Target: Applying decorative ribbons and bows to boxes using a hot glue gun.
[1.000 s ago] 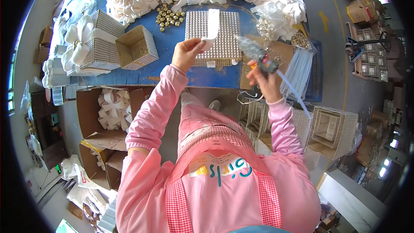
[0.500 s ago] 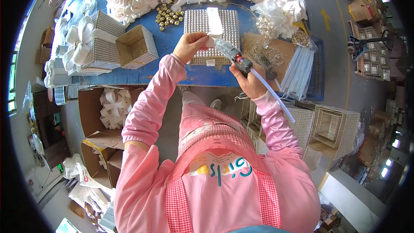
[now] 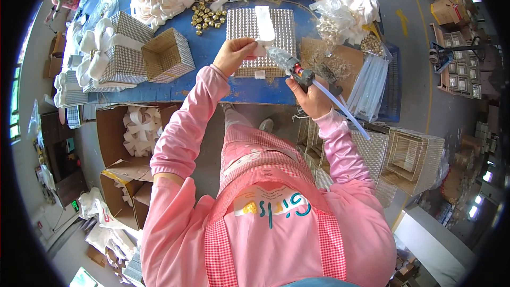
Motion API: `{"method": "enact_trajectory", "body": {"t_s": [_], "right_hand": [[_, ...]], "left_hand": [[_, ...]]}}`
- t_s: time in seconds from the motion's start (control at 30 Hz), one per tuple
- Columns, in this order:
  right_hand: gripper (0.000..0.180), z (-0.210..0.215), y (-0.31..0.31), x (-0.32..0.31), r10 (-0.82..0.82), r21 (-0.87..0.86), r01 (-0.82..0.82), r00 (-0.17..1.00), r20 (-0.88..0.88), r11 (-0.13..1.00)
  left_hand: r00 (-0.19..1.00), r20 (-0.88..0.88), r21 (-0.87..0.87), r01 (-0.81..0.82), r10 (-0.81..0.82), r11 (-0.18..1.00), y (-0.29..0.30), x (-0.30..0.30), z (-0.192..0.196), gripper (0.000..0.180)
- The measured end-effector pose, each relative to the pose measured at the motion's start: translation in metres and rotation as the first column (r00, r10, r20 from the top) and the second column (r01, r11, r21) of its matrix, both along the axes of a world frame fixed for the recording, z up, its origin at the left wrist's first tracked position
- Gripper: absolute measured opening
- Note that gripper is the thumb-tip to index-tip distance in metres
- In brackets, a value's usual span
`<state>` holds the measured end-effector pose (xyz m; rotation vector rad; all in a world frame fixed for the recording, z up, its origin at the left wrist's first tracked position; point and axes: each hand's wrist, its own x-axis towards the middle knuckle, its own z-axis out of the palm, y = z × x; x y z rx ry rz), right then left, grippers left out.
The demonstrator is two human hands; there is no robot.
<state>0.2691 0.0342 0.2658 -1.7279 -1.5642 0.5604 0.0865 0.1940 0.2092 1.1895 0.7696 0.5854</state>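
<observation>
On the blue table in front of me stands a box (image 3: 287, 29) covered in shiny beaded rows. A white ribbon (image 3: 264, 24) lies over its top, with its near end turned toward me. My left hand (image 3: 234, 56) pinches that ribbon end between thumb and fingers at the box's near side. In my right hand (image 3: 314, 97) is a glue gun (image 3: 296, 70), its wrapped nozzle pointing at the ribbon end. A long translucent glue stick (image 3: 340, 107) sticks out of the gun's back. The fingers around the handle are partly hidden.
White ribbon bows (image 3: 159, 0) pile along the table's back, with gold bells (image 3: 207, 18) before them. At left are an open beaded box (image 3: 169, 56) and bow-tied boxes. Glue sticks (image 3: 366, 87) lie right, near glue-stained cardboard (image 3: 342, 77). Cartons (image 3: 114, 138) stand below left; nested boxes (image 3: 409, 157) below right.
My right hand has drawn the glue gun slightly right and toward me. My left hand keeps its pinch nearly in place. A person in green headwear has come into sight at the far left.
</observation>
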Motion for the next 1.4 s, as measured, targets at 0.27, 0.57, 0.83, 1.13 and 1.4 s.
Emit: {"method": "enact_trajectory", "body": {"t_s": [0.27, 0.57, 0.83, 1.13, 1.4], "right_hand": [[0.029, -0.008, 0.000, 0.003, -0.018, 0.041, 0.018, 1.000, 0.017, 0.999], [0.029, -0.018, 0.003, 0.011, 0.044, -0.019, -0.059, 0.887, -0.459, 0.998], [0.022, -0.017, 0.048, 0.020, 0.016, 0.055, 0.006, 0.918, -0.396, 0.998], [0.026, 0.004, 0.104, 0.025, -0.004, 0.329, 0.023, 0.998, -0.058, 0.944], [0.027, -0.011, 0.126, 0.035, -0.022, 0.245, 0.020, 1.000, 0.008, 0.969]], "left_hand": [[1.000, 0.021, 0.025, -0.012, 0.012, 1.000, 0.002, -0.003, -0.001, 0.026], [0.955, -0.226, 0.721, 0.033, 0.190, 0.692, 0.022, -0.012, 0.056, 0.018], [0.924, -0.320, 0.893, 0.219, 0.211, 0.394, 0.100, 0.012, 0.122, 0.017], [0.894, -0.408, 0.885, 0.337, 0.187, 0.321, 0.122, 0.034, 0.140, 0.015], [0.894, -0.400, 0.904, 0.349, 0.201, 0.245, 0.130, 0.038, 0.143, 0.014]]}}
